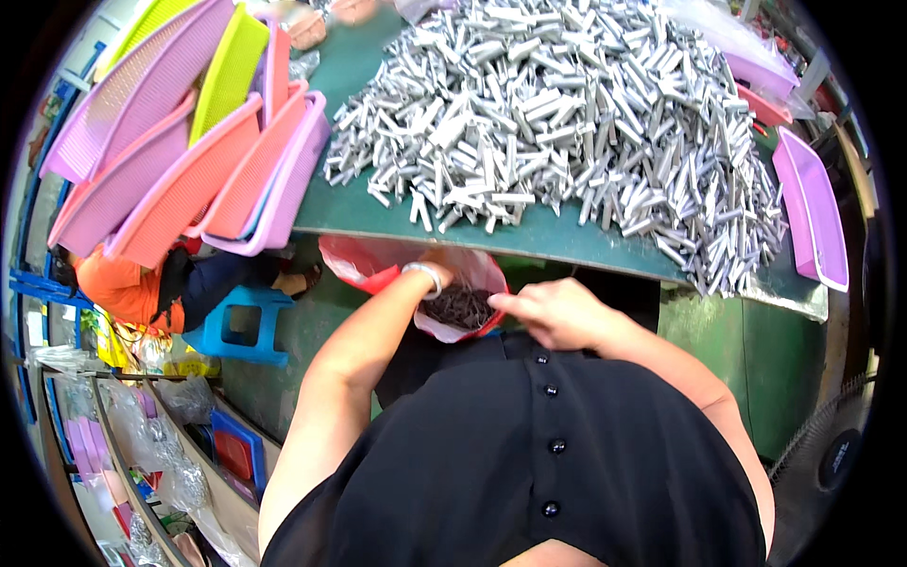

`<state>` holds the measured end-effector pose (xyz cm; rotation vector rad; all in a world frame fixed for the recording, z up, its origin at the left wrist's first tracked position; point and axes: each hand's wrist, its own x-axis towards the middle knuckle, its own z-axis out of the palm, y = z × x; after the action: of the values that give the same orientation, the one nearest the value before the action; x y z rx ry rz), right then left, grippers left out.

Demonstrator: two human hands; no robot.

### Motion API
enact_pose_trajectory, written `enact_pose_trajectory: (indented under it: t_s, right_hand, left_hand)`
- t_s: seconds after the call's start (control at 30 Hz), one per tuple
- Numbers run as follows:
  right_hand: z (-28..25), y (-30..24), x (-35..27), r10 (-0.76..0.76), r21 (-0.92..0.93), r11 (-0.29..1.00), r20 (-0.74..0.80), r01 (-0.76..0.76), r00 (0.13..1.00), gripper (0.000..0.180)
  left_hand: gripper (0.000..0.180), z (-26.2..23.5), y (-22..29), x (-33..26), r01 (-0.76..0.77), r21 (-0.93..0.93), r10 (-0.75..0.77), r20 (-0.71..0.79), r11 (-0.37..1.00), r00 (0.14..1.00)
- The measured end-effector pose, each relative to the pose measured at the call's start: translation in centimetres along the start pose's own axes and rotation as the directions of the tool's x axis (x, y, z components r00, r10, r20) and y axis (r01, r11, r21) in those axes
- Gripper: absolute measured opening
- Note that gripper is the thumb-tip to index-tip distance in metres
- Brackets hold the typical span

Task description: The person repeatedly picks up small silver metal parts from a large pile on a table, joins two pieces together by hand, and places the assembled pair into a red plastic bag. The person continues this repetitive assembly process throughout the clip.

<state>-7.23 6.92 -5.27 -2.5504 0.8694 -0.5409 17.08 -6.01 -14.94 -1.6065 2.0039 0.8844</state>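
Observation:
A red and white plastic bag (354, 267) sits open at my lap, below the front edge of the green table (378, 215). Dark, thin pieces (458, 308) lie in a heap inside it. My left hand (438, 267), with a pale bracelet at the wrist, reaches down into the bag; its fingers are hidden there. At the bag's right rim, my right hand (559, 312) has its fingers bent, and its thumb and forefinger close on the plastic edge. A large pile of short silvery metal pieces (567, 113) covers most of the tabletop.
Stacked pink, purple and green plastic baskets (179, 180) rise at the far left. A purple tray (811, 208) stands at the table's right end. A blue stool (241, 326) and a person in orange (123, 288) are at left; a black fan (831, 454) is at lower right.

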Motion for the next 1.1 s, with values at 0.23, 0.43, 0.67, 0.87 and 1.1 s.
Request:
enact_pose_trajectory:
  t_s: [0.23,0.43,0.67,0.87,1.1]
  right_hand:
    - [5.0,5.2,3.5,0.202,0.154,0.965,0.074,-0.211,0.977,0.024]
    - [7.1,8.8,1.5,0.342,0.134,0.939,-0.266,-0.317,0.901,0.026]
    - [6.7,7.8,0.1,0.292,0.057,0.956,-0.281,-0.287,0.914,0.027]
    - [2.7,4.9,2.3,0.014,0.33,0.935,0.323,-0.127,0.946,0.031]
    - [7.2,7.6,6.8,0.514,0.499,0.704,0.134,-0.506,0.847,0.049]
  left_hand:
    - [0.069,-3.2,-2.7,-5.5,0.162,0.45,-0.232,0.103,0.878,0.967]
    - [0.081,-1.7,-8.4,-7.7,-0.223,-0.063,0.229,0.384,0.973,0.894]
    - [0.085,1.9,-4.0,-12.3,-0.267,0.052,0.271,-0.236,0.962,0.933]
    - [0.064,4.0,-5.3,-7.0,-0.384,-0.18,0.223,-0.567,0.906,0.793]
    - [0.015,3.9,-5.4,-13.6,-0.224,0.111,0.245,-0.246,0.968,0.938]
